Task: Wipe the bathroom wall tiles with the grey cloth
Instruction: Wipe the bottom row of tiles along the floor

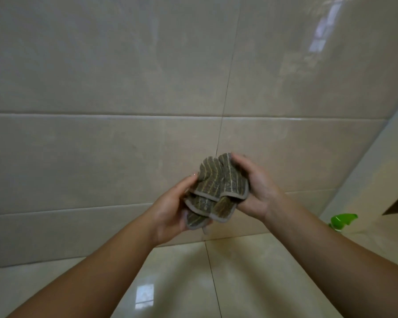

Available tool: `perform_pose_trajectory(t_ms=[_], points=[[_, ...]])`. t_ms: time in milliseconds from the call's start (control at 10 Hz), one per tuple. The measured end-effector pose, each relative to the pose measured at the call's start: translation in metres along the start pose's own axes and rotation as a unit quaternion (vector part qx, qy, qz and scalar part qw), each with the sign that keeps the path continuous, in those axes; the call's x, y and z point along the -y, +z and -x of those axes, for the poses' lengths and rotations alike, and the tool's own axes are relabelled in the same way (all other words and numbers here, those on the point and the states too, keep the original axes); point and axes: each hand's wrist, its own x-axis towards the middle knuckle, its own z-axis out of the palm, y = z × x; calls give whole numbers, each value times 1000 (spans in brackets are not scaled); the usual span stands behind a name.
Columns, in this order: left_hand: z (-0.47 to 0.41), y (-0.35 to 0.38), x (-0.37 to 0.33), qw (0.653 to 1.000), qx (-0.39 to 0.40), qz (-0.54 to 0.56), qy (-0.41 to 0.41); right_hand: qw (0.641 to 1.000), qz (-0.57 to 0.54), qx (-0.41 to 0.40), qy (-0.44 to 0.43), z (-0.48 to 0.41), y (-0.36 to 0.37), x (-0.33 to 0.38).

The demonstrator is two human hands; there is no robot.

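Head view, grey cloth (216, 191): it was bunched and folded over itself, striped with pale lines and edged with a grey hem. It was held between both hands in the lower middle of the view, in front of the wall and apart from it.
Head view, left hand (170, 212): it cupped the lower left side of the cloth. Its fingers (190, 181) were curled round the fabric, so it gripped the cloth, and a small tail of cloth hung below the palm.
Head view, right hand (257, 189): it held the upper right side of the cloth. Its fingers (237, 160) were curled over the top fold and gripped it, with the palm turned toward the left hand.
Head view, wall tiles (101, 76): large glossy beige tiles filled the upper view. A thin vertical joint ran down behind the cloth, and there was a bright reflection at the upper right.
Head view, floor (251, 271): shiny cream tiles met the wall just below the hands.
Head view, green spray bottle (342, 221): only its top showed past the right forearm, near the right-hand corner of the room and well apart from the cloth.
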Motion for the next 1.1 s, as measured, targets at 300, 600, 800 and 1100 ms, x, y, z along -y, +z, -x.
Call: perform_pose_trajectory(t_ms=[300,600,800,1100], points=[[-20,-19,21,933,-218,-251,141,958,209,-194,-11,-11,-49,-23],[-65,43,71,963,12,-269,24,959,169,-188,124,-38,-118,-37],[-100,40,98,926,60,-371,-28,869,288,-384,125,-44,-244,-27],[-128,-7,107,890,0,-456,-27,690,606,-382,103,-44,-345,-18]])
